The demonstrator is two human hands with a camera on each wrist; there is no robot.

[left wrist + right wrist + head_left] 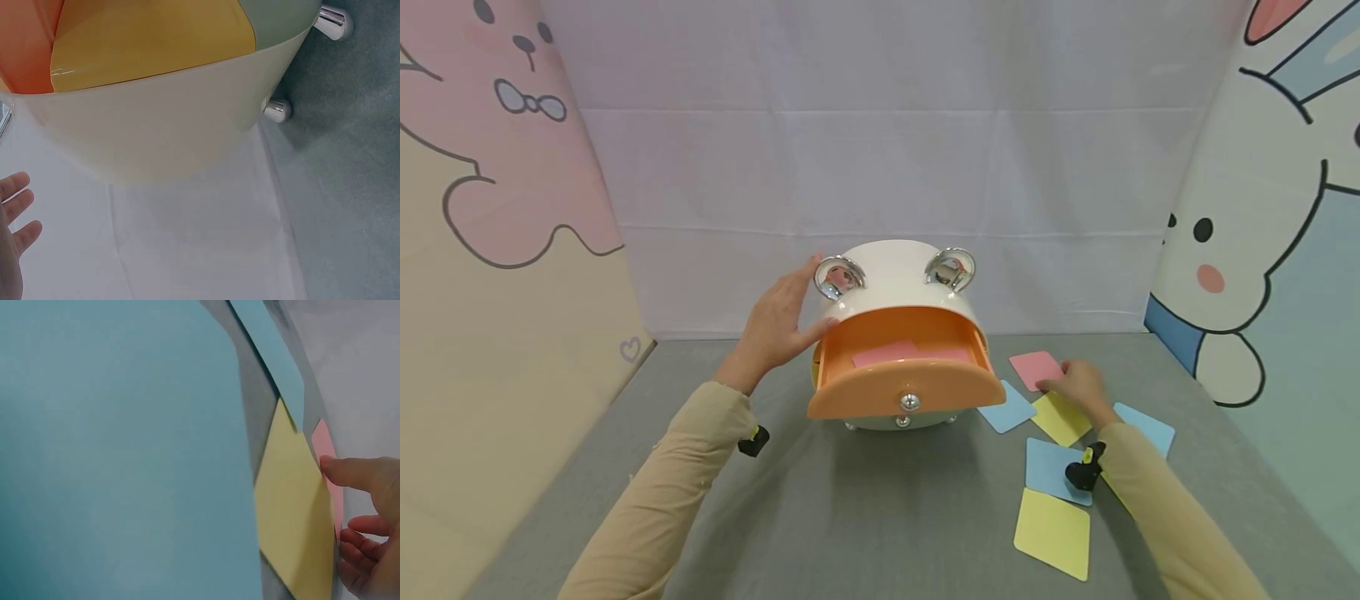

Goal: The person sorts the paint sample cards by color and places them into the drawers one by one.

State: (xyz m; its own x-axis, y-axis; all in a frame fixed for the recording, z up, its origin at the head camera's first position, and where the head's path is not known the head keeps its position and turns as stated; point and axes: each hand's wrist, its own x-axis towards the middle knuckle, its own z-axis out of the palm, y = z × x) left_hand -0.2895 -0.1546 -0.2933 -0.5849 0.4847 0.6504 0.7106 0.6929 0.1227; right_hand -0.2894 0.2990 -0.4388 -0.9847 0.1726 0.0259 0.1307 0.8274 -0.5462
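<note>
A white rounded cabinet (895,271) with silver ears stands mid-table, its orange top drawer (906,390) pulled out with pink cards (887,353) inside. My left hand (778,325) rests on the cabinet's left side, thumb by the drawer's edge; in the left wrist view the fingers of the left hand (15,209) are spread beside the white shell (156,131). My right hand (1081,390) pinches the edge of a pink card (1033,367) at the right; the right wrist view shows the right hand (375,519) with its thumb on the pink card (326,447).
Near my right arm lie several blue and yellow cards, among them a yellow card (1054,533), a blue card (1048,467) and another blue card (1006,408). The grey table (850,533) meets a white cloth backdrop (887,167), with cartoon panels on both sides.
</note>
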